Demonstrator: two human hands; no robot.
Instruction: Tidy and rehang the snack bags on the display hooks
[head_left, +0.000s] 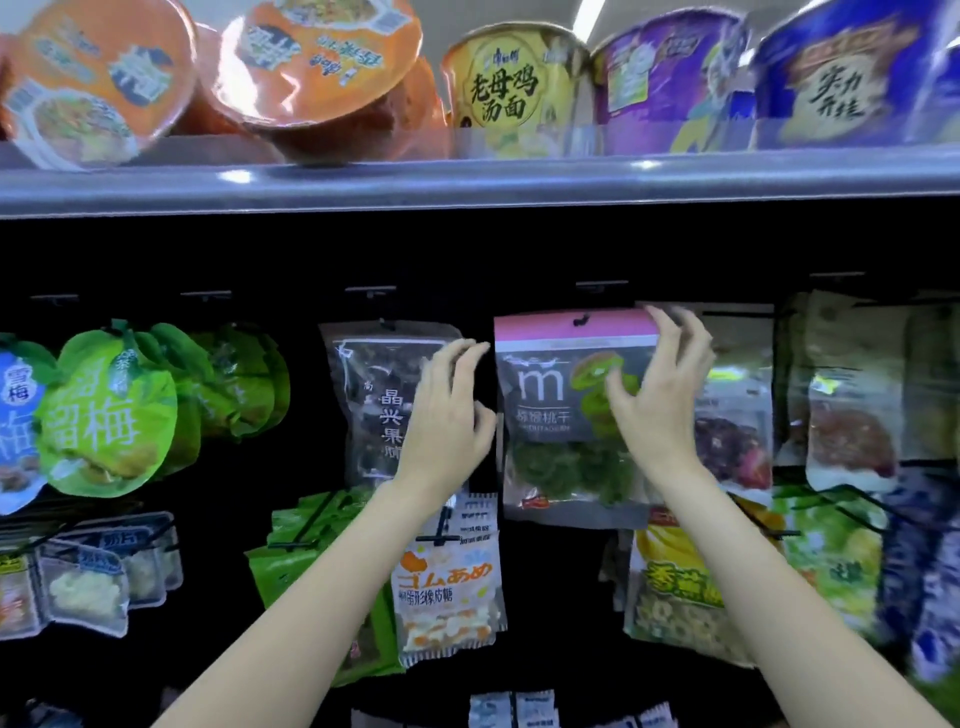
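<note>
Two hands are up at my hook row: the left hand (447, 415) hangs loosely curled and holding nothing before the dark bag (374, 395); the right hand (657, 384) pinches the hooked kiwi bag (561, 415) at its pink top corner. Noodle bowls (322, 67) crowd the shelf (467, 182) overhead.

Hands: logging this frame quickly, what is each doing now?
Left hand: open, fingers loosely curled, holding nothing.
Right hand: touching the pink-topped kiwi bag; grip unclear.

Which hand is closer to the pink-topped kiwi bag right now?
Right. The right hand is over the front of the kiwi bag, fingers at its upper right corner. The left hand is beside the bag's left edge, in front of the dark bag.
</note>
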